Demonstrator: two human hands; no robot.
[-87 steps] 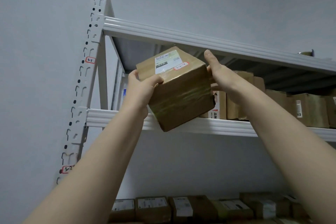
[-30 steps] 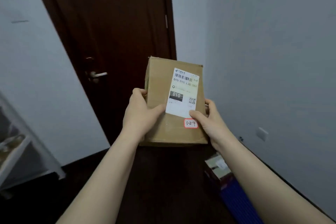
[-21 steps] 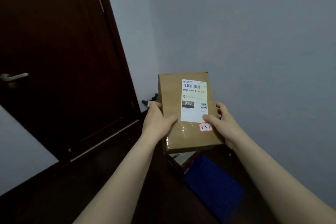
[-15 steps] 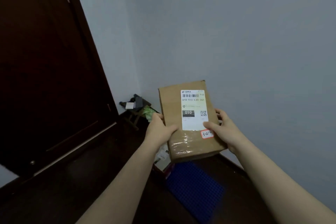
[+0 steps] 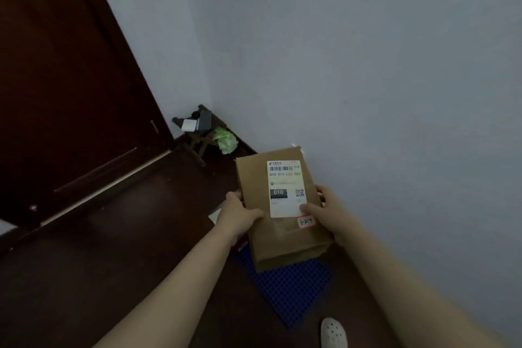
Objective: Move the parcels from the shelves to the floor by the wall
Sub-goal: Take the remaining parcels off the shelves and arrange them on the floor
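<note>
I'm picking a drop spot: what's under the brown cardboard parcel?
A blue dotted mat on the dark floor shows below it; a white-and-red package peeks out left. The brown cardboard parcel and left hand cover the rest.

Parcel [image 5: 279, 212]: matt brown cardboard, white paper label [image 5: 285, 188]. Floor [image 5: 113, 248]: dark wood, slight sheen. Mat [image 5: 291, 288]: blue, dimpled texture. Wall [image 5: 367, 79]: smooth matt paint.

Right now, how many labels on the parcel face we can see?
2: a white shipping label on the cardboard parcel, and a small red-bordered sticker just below it, by the right hand. Other faces are hidden.
</note>
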